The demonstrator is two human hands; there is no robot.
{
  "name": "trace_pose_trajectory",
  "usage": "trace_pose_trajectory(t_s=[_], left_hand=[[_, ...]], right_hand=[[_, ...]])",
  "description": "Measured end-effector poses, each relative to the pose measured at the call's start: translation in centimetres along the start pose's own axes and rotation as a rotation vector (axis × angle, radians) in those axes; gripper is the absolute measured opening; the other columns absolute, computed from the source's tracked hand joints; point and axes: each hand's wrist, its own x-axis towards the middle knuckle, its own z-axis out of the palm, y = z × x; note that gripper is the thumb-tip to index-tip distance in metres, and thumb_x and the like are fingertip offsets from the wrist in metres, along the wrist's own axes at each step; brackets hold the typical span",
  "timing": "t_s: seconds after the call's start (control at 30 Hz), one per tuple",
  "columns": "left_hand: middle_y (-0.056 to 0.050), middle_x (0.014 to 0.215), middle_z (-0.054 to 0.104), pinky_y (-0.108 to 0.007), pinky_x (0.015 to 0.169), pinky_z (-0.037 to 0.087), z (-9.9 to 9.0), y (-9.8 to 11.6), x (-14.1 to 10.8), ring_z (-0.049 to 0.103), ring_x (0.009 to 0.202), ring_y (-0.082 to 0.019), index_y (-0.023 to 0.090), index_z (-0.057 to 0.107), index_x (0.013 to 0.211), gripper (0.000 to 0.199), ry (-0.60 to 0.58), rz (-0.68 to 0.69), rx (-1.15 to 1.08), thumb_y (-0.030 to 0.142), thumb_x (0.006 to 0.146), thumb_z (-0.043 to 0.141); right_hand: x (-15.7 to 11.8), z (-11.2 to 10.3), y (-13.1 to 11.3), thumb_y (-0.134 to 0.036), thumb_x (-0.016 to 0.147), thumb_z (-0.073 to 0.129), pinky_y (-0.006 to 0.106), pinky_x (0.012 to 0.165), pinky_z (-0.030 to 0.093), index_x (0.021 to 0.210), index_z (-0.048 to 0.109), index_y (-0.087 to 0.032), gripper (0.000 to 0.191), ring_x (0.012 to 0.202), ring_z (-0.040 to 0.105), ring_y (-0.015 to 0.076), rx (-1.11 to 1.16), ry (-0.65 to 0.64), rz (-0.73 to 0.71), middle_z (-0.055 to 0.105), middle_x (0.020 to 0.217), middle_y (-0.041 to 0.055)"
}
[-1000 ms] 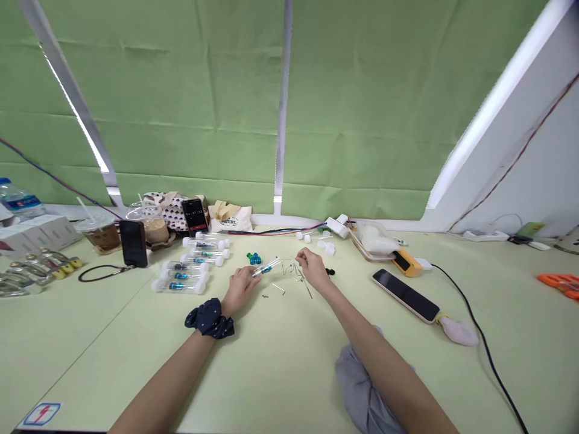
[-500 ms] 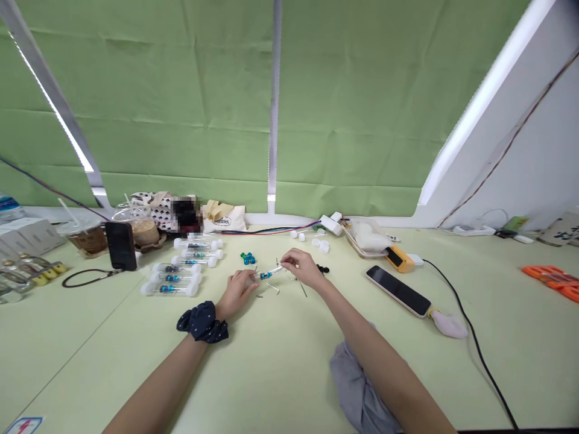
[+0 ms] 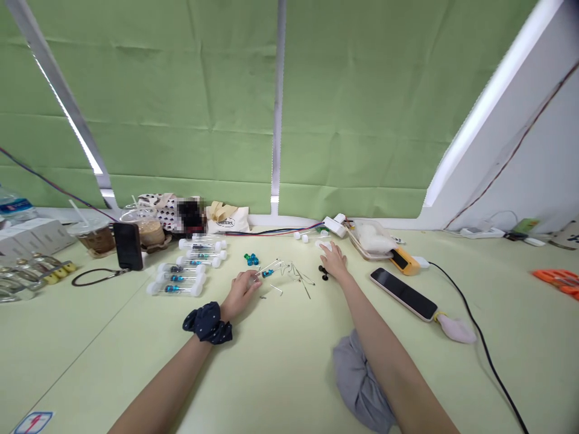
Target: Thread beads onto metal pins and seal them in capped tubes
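My left hand (image 3: 240, 293) is closed around one end of a clear tube, much of it hidden by the fingers. A blue piece (image 3: 268, 273) shows just beyond those fingertips. Thin metal rods and pins (image 3: 296, 277) lie loose to the right of it, with a small L-shaped rod (image 3: 277, 289) nearer me. Stretched out to the right, my right hand (image 3: 335, 261) has its fingers apart over white caps (image 3: 324, 244); whether it grips one is too small to see. Small black parts (image 3: 324, 273) lie beside its wrist. Blue and green beads (image 3: 251, 259) sit behind my left hand.
Several capped clear tubes (image 3: 176, 289) with blue pieces lie on the left. Behind them stand a dark phone (image 3: 128, 246) and drink cups (image 3: 93, 237). On the right are another phone (image 3: 403, 293), a yellow device (image 3: 404, 261), a plastic tray (image 3: 362, 250) and a black cable (image 3: 479, 346).
My right hand has let go of the tube's right end and moved right and away from me to the white caps. My left hand stays with the tube.
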Motion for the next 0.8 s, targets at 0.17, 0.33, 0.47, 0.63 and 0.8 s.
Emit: trace_pose_trajectory(t_s=[0.17,0.33,0.47,0.63,0.8], left_hand=[[-0.006,0.107,0.061,-0.04,0.095,0.035,0.0,0.2,0.0,0.05,0.106,-0.023,0.022,0.052,0.11,0.032,-0.002,-0.005,-0.004,0.042,0.087,0.039],[-0.006,0.108,0.06,-0.039,0.093,0.037,0.0,0.2,0.0,0.051,0.105,-0.023,0.022,0.053,0.108,0.033,-0.012,-0.005,-0.032,0.043,0.088,0.038],[-0.007,0.108,0.06,-0.039,0.088,0.041,-0.2,0.5,-0.1,0.053,0.102,-0.023,0.023,0.053,0.107,0.031,-0.014,-0.013,-0.065,0.043,0.088,0.037],[-0.007,0.106,0.06,-0.039,0.085,0.043,-0.2,0.7,-0.2,0.054,0.099,-0.023,0.023,0.053,0.108,0.033,-0.012,-0.026,-0.05,0.044,0.088,0.038],[-0.006,0.107,0.06,-0.039,0.085,0.043,-0.2,0.7,-0.1,0.054,0.1,-0.023,0.024,0.053,0.107,0.031,-0.008,-0.024,-0.051,0.044,0.088,0.038]], right_hand=[[0.9,0.5,0.8,-0.012,0.078,0.041,0.037,0.095,0.034,0.107,0.063,-0.021,0.036,0.105,0.049,0.0218,0.106,0.078,-0.023,0.046,0.12,0.0109],[0.9,-0.3,0.3,-0.013,0.077,0.041,0.032,0.087,0.039,0.103,0.061,-0.019,0.033,0.094,0.052,0.0199,0.219,0.215,-0.052,0.049,0.106,0.0091],[0.5,-0.6,-0.4,-0.015,0.078,0.045,0.028,0.082,0.039,0.096,0.062,-0.021,0.025,0.086,0.053,0.0173,0.219,0.15,-0.08,0.051,0.101,0.0065],[0.1,-0.4,-0.6,-0.012,0.077,0.05,0.033,0.083,0.035,0.095,0.063,-0.024,0.025,0.085,0.053,0.0169,0.148,0.068,-0.024,0.054,0.098,0.0051],[-0.2,-1.6,-2.0,-0.021,0.076,0.057,0.039,0.084,0.037,0.094,0.059,-0.021,0.018,0.098,0.049,0.0238,0.306,0.195,-0.038,0.056,0.099,0.0085]])
